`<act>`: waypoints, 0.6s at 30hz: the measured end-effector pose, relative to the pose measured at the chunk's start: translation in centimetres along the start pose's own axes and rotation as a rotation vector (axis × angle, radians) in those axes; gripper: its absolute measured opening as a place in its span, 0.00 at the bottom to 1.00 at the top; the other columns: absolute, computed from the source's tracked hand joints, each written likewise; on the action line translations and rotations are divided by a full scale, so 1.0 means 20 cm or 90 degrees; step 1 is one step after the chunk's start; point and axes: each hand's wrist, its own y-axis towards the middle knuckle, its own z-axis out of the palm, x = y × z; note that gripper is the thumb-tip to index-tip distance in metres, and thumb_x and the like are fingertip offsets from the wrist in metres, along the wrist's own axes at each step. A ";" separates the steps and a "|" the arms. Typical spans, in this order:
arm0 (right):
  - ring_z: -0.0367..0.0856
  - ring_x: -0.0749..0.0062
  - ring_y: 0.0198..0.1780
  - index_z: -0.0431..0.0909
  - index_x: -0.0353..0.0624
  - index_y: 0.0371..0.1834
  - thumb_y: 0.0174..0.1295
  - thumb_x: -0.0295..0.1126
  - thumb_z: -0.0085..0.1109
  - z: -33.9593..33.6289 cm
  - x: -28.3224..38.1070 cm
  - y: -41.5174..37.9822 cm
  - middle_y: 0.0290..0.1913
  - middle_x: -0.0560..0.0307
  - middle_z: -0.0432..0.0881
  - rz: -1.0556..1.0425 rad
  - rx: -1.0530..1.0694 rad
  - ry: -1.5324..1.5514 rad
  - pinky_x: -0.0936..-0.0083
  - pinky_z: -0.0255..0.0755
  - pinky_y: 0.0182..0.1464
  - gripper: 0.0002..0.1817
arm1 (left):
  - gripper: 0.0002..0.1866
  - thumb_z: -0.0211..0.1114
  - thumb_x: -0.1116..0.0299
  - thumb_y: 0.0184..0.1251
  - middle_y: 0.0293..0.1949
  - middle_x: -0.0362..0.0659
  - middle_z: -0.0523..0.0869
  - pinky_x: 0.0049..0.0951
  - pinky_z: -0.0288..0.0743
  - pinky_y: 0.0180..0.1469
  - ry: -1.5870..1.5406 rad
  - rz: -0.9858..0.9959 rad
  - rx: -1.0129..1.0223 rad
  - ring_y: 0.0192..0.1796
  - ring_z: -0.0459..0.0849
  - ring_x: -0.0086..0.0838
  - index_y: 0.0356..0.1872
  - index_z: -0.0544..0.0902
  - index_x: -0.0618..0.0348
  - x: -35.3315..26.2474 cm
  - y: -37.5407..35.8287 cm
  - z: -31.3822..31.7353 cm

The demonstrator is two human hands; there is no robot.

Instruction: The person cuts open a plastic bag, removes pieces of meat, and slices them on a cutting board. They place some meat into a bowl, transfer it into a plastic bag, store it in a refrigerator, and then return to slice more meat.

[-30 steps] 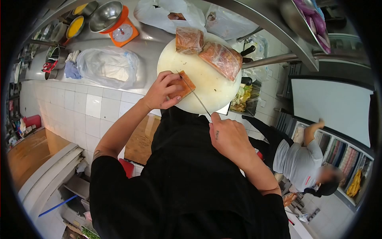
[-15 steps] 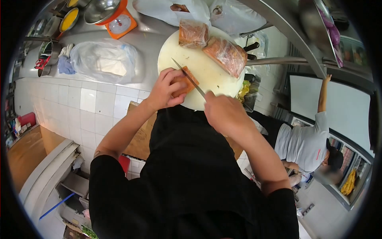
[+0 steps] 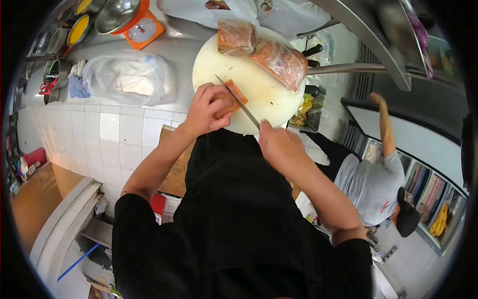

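My left hand (image 3: pixel 204 110) has its fingers curled over an orange-brown block of food (image 3: pixel 238 89), pressing it to the near side of a round white cutting board (image 3: pixel 209 57). My right hand (image 3: pixel 283 148) is closed round the handle of a long knife (image 3: pixel 249 113). The blade lies across the block just beside my left fingertips, its point toward the far left. Farther back on the board are two larger blocks of the same colour in clear plastic, a smaller one (image 3: pixel 236 37) and a longer one (image 3: pixel 280 65).
Left of the board sits a plastic-lined container of white stuff (image 3: pixel 133 82). An orange kitchen scale (image 3: pixel 143 31) with a metal bowl stands behind. Black knife handles (image 3: pixel 312 51) and a metal rail (image 3: pixel 348 69) are to the right. A person in grey (image 3: pixel 371 182) holds up a chest freezer lid (image 3: pixel 413 142).
My right hand has drawn back slightly with the knife, whose blade still crosses the block. The person at the right has shifted, one arm still raised to the lid.
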 end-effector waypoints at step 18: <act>0.86 0.29 0.33 0.71 0.43 0.47 0.78 0.35 0.53 0.49 -0.32 0.17 0.28 0.34 0.86 -0.030 -0.153 0.052 0.36 0.78 0.37 0.08 | 0.31 0.81 0.56 0.56 0.74 0.52 0.73 0.51 0.72 0.71 -0.015 -0.047 0.032 0.70 0.73 0.55 0.60 0.80 0.54 -0.07 0.04 -0.13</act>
